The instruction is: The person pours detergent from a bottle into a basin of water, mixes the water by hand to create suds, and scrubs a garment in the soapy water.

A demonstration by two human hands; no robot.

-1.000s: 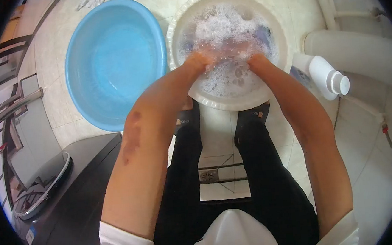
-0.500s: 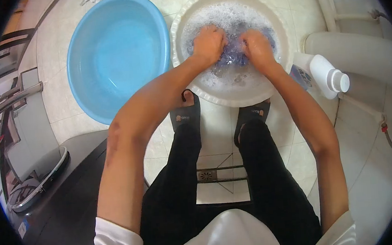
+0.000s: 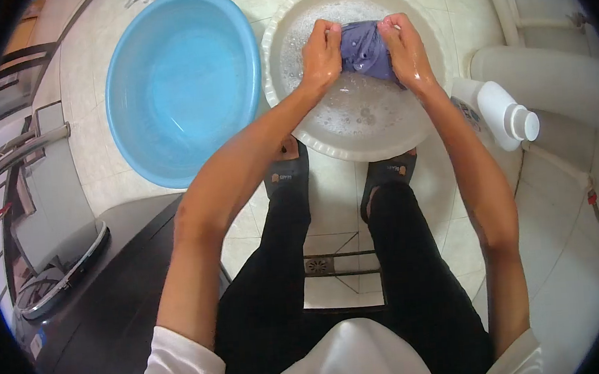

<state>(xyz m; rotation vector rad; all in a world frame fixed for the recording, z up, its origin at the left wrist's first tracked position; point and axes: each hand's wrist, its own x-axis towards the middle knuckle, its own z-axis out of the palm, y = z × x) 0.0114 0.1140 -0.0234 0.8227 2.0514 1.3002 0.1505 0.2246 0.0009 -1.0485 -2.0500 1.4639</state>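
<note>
A wet purple-blue cloth (image 3: 365, 49) is stretched between my two hands above the soapy water of a cream basin (image 3: 353, 149). My left hand (image 3: 322, 53) is closed on the cloth's left edge, thumb against the fingers. On the opposite edge, my right hand (image 3: 404, 46) pinches the cloth near its upper corner. The cloth hangs down a little between them, its lower right part close to my right wrist. Suds and bubbles float on the water below it.
A light blue tub (image 3: 183, 91) stands left of the basin. To the right is a white bottle (image 3: 501, 115) beside a thick white pipe (image 3: 544, 76). A floor drain (image 3: 319, 265) lies between my legs, and a dark glossy surface (image 3: 125, 292) is at lower left.
Both hands have come up out of the suds, lifting the cloth above the water and spreading it between them. The foam has thinned.
</note>
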